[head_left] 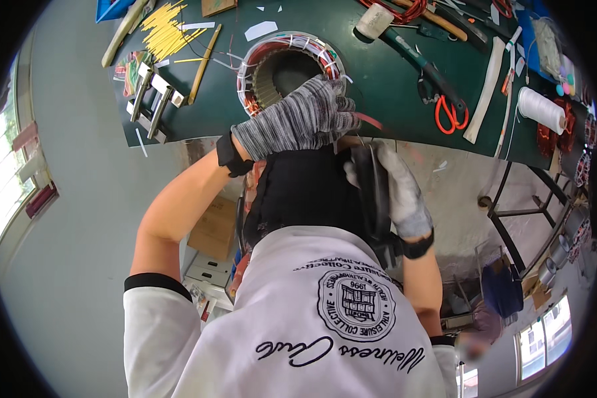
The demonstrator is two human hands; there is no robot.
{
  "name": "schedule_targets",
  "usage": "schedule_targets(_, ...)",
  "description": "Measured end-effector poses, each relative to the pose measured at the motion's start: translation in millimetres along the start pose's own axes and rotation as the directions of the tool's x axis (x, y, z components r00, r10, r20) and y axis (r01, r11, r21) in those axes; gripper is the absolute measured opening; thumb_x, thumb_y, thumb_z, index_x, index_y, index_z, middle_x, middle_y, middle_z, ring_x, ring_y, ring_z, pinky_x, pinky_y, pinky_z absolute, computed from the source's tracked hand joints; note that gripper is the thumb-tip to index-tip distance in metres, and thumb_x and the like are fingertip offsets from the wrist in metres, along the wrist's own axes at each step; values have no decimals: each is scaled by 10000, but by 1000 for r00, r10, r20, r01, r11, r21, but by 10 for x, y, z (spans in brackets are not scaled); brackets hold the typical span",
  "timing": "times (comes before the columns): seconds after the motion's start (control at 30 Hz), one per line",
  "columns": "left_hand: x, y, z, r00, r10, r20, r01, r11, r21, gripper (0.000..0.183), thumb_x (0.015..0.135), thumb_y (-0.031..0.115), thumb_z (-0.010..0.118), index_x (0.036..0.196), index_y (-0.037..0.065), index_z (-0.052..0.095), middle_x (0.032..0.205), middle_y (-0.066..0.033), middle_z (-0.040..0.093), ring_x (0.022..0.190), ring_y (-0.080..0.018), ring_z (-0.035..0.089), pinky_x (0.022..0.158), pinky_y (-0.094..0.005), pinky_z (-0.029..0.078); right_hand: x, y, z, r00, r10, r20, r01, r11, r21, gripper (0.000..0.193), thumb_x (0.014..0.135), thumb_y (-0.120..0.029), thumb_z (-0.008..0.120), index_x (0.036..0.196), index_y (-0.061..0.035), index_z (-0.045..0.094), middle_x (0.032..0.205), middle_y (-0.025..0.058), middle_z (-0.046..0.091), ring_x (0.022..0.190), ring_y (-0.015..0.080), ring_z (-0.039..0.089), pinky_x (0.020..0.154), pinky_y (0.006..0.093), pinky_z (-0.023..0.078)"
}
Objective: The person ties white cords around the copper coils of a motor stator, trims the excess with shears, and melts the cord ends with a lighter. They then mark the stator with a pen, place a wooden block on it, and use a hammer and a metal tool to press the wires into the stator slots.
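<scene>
My left hand (302, 116), in a grey striped knit glove, lies over the near rim of a ring-shaped motor stator (247, 69) with copper windings and white lacing. Its fingers are curled, and a thin red strip (369, 121) sticks out at the fingertips. Below the table edge, near my lap, my right hand (401, 189) wears a pale grey glove. Its fingers show on both sides of a long dark thing (373, 192), blurred and hard to name. The hand is closed round it.
Yellow sticks (162, 30), a wooden stick (205, 63) and a metal fixture (152, 99) lie left on the green table (212, 123). To the right are a mallet (404, 53), red-handled scissors (450, 114), a pale strip (485, 89) and a white thread spool (541, 109).
</scene>
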State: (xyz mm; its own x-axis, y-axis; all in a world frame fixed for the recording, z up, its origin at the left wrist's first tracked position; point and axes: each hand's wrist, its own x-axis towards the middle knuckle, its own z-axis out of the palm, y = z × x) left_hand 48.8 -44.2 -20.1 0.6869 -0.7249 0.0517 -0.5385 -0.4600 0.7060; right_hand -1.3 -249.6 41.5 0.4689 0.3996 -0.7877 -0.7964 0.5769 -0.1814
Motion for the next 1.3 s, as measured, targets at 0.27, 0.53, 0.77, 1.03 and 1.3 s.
schedule_targets(0.27, 32, 51, -1, 997, -60, -49, 52, 986, -160, 206, 783, 167, 554, 952, 85, 639, 894, -110, 569, 849, -295, 526, 748, -422, 407, 55, 87, -227, 985, 163, 48, -169, 965, 198, 380, 869, -311, 585, 1057, 18, 547, 910, 129, 628, 778, 189, 647, 632, 246, 556)
schedule_targets(0.53, 62, -25, 17, 952, 275, -132, -230, 932, 282, 237, 782, 178, 544, 986, 111, 646, 876, -73, 584, 808, -273, 529, 750, -394, 410, 133, 37, -166, 991, -92, 94, 109, 974, -197, 299, 812, -206, 655, 1008, -23, 523, 819, 61, 561, 722, 153, 576, 678, 263, 483)
schedule_targets(0.77, 43, 153, -55, 999, -3, -39, -2, 991, -131, 251, 779, 205, 541, 990, 95, 623, 896, -112, 577, 887, -315, 537, 840, -433, 418, 64, 131, -75, 675, -649, 352, 463, 2, -886, 239, 720, -95, 664, 812, -31, 453, 763, 109, 480, 675, 231, 496, 617, 346, 418)
schedule_targets(1.03, 71, 573, -337, 962, 98, 256, -201, 886, 418, 191, 768, 200, 527, 917, 131, 625, 811, -64, 583, 721, -231, 575, 605, -358, 439, -124, 4, -467, 785, -617, 61, 418, 455, -786, 219, 801, -161, 650, 910, -68, 484, 785, 40, 539, 694, 136, 545, 615, 292, 477)
schedule_targets(1.3, -173, 716, -420, 845, 38, -534, 4, 997, 78, 364, 713, 71, 587, 1074, 38, 557, 1022, -126, 593, 894, -293, 592, 750, -390, 478, -219, -108, -392, 956, -291, 32, 280, 879, -386, 440, 844, -342, 624, 1154, -71, 471, 948, 29, 557, 795, 126, 595, 686, 270, 530)
